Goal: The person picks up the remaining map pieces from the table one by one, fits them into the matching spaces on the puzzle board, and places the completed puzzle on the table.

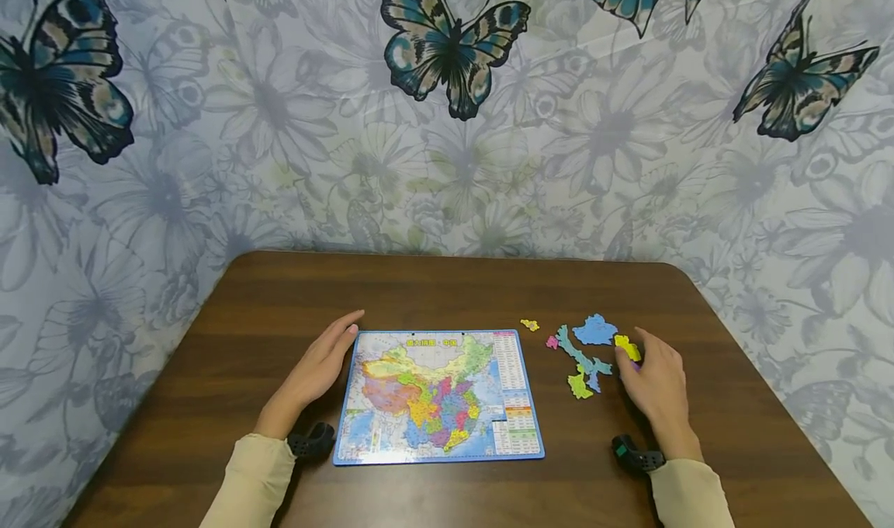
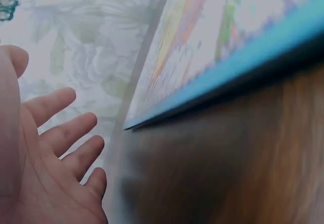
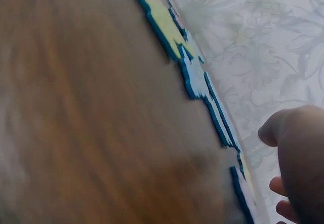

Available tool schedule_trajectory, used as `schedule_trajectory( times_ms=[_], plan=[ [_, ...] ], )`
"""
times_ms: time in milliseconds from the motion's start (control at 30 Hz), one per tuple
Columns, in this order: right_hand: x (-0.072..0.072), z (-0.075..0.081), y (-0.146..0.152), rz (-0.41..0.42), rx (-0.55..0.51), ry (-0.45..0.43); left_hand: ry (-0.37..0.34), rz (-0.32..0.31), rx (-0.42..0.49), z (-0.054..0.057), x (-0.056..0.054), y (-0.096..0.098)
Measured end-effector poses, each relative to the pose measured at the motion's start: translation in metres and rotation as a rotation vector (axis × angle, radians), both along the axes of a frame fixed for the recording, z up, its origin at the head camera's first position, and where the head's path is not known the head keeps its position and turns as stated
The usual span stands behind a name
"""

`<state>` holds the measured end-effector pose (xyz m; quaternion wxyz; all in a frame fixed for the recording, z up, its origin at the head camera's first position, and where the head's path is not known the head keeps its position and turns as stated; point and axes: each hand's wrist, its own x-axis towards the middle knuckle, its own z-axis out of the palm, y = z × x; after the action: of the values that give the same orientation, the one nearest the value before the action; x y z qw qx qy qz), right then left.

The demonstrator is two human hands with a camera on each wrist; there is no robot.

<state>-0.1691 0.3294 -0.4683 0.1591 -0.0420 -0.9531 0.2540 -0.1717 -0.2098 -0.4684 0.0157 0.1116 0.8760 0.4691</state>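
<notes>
A map puzzle board (image 1: 447,396) with a blue border lies flat on the table. Beside its upper left edge is my left hand (image 1: 317,369), its fingers extended and nothing held; the left wrist view shows the bare palm (image 2: 55,173). My right hand (image 1: 656,380) hovers by loose puzzle pieces, closest to a yellow piece (image 1: 626,347) and a purple piece (image 1: 635,366) partly hidden behind it. Its thumb (image 3: 283,127) stands apart from the pieces in the right wrist view, with no piece visible in the fingers. Left of that hand lie a blue piece (image 1: 595,330), a long teal piece (image 1: 576,351) and a yellow-green piece (image 1: 579,385).
A small yellow piece (image 1: 529,325) lies off the board's upper right corner, and a pink piece (image 1: 552,342) sits near the teal one. The brown wooden table (image 1: 419,291) ends at a butterfly-patterned cloth (image 1: 307,163). Each wrist wears a black band (image 1: 312,440).
</notes>
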Motion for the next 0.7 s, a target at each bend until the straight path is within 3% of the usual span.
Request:
schedule_trajectory(
  times_ms=[200, 467, 600, 700],
  plan=[
    [0.0, -0.011, 0.001, 0.012, 0.015, 0.048, 0.009, 0.027, -0.007, -0.011, 0.001, 0.006],
    [0.003, -0.004, 0.009, -0.036, 0.051, 0.015, 0.125, 0.02, -0.119, -0.02, 0.001, 0.018],
    [0.003, -0.008, 0.008, -0.05, 0.033, -0.009, 0.184, 0.033, -0.111, -0.019, 0.001, 0.009],
    [0.004, -0.013, 0.006, -0.057, 0.015, -0.026, 0.229, 0.023, -0.161, -0.019, 0.003, -0.007]
  ],
)
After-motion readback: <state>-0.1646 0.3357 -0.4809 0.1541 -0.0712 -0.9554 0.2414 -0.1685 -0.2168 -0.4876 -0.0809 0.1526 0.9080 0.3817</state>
